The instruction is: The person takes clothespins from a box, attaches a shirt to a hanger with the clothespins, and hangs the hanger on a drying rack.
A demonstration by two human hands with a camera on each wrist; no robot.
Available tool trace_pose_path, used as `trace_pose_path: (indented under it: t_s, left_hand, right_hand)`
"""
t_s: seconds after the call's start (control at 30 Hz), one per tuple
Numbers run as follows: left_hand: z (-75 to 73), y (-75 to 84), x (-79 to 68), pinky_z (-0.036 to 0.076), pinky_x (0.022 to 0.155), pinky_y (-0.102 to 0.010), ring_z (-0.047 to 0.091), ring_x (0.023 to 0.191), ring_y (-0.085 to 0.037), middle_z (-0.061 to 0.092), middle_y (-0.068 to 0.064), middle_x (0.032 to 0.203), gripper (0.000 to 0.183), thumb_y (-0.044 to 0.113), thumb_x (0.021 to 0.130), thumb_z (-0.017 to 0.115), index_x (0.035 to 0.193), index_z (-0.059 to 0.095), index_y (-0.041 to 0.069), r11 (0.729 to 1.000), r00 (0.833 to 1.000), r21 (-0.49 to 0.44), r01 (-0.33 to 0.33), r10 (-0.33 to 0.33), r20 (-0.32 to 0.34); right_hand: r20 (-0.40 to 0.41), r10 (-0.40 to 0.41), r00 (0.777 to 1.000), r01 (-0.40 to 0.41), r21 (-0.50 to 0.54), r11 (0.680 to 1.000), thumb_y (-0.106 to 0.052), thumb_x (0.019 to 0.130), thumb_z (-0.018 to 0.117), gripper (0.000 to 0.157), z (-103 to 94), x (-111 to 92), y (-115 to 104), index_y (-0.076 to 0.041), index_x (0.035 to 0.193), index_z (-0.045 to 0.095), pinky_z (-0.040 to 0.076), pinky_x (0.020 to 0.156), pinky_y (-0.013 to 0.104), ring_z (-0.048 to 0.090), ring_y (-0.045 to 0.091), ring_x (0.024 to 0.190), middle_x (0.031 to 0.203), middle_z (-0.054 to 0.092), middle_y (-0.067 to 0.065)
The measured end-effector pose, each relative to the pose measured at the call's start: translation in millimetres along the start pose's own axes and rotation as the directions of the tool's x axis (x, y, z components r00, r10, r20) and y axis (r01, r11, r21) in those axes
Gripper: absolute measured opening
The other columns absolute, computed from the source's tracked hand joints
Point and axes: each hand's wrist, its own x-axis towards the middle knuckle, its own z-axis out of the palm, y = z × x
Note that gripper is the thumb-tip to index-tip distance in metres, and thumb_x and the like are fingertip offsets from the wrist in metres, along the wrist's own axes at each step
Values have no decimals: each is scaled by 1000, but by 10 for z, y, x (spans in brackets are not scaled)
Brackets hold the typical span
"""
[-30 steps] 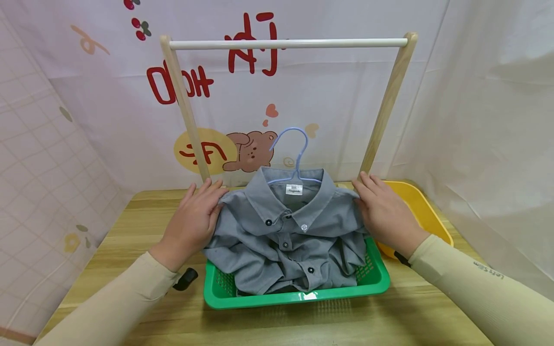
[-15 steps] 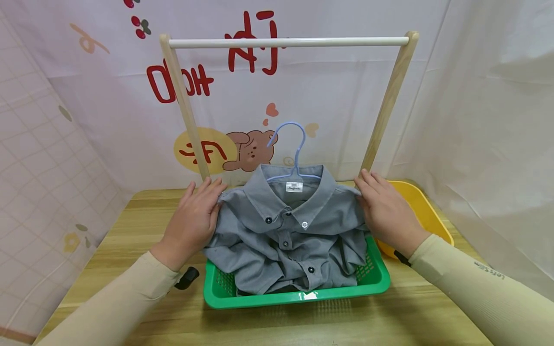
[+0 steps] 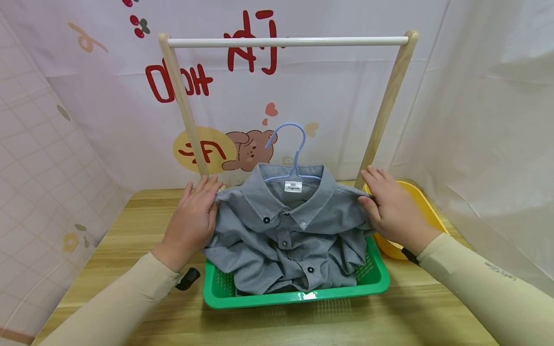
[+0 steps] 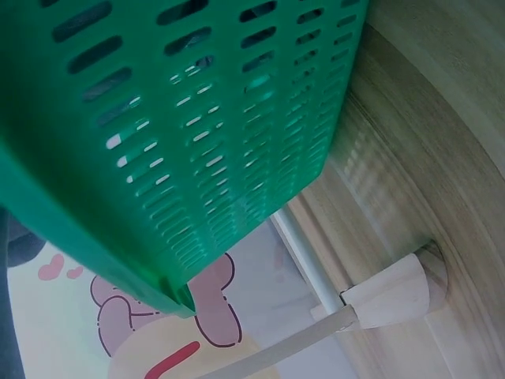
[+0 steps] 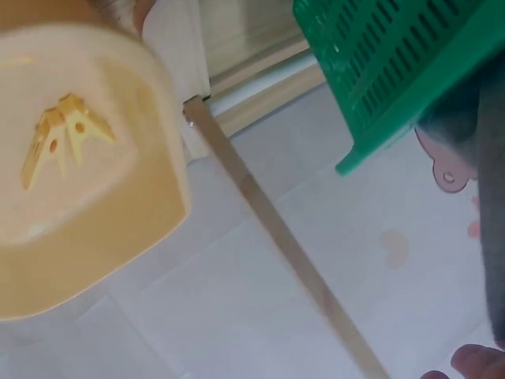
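Observation:
A grey button-up shirt [image 3: 285, 240] lies bunched in a green perforated basket [image 3: 298, 299], its collar towards the back. The light-blue hanger [image 3: 296, 154] sits inside the collar, with its hook standing up. My left hand [image 3: 192, 218] rests at the shirt's left shoulder, fingers extended and thumb along the cloth. At the opposite shoulder, my right hand [image 3: 391, 209] has its fingers spread out past the fabric and its thumb near the sleeve edge. Fingertips [image 5: 477, 362] show at the bottom corner of the right wrist view.
Behind the basket stands a wooden rack [image 3: 389, 101] with a white crossbar [image 3: 287, 42]. A yellow tray [image 3: 421, 206] lies to the right on the wooden table [image 3: 149, 211]; yellow clothes pegs [image 5: 67, 130] are inside. A printed cloth [image 3: 329, 105] hangs at the back.
The hanger hook has risen slightly. My right hand has shifted right, its fingers coming away from the shirt's shoulder, while my left hand has stayed nearly in place.

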Motion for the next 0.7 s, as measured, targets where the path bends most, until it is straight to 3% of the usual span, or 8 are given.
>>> trace_pose_path:
  t_s: [0.17,0.3,0.5,0.7]
  left_hand:
    - [-14,1,-9,29,124,-67,49,148,-44,56,-24,154,44,4,105,53,148,54,-5,1000,1000,-6,19,-19,23]
    - [-27,4,-23,28,125,-67,46,150,-44,54,-24,156,46,5,106,53,150,52,-5,999,998,-11,40,-39,46]
    - [-37,-6,-44,28,123,-69,47,148,-46,55,-26,154,47,5,105,55,150,52,-7,999,999,-9,41,-41,25]
    - [-22,-5,-48,29,122,-69,48,147,-47,56,-26,153,46,5,105,55,149,52,-8,1000,1000,-3,31,-31,5]
  right_hand:
    - [-53,47,997,-46,20,999,-31,112,47,58,-96,12,108,10,153,45,30,123,67,39,57,148,158,45,36]
    - [-10,163,987,-163,34,986,-23,112,45,55,-189,52,246,12,155,40,25,124,68,34,59,149,160,39,38]
    - [138,321,937,-321,-23,947,-22,112,45,57,-236,110,513,14,156,35,20,125,68,27,59,152,164,28,40]
    - [247,385,889,-371,-101,923,-28,111,50,64,-206,54,742,15,156,34,26,119,73,32,64,145,160,31,42]
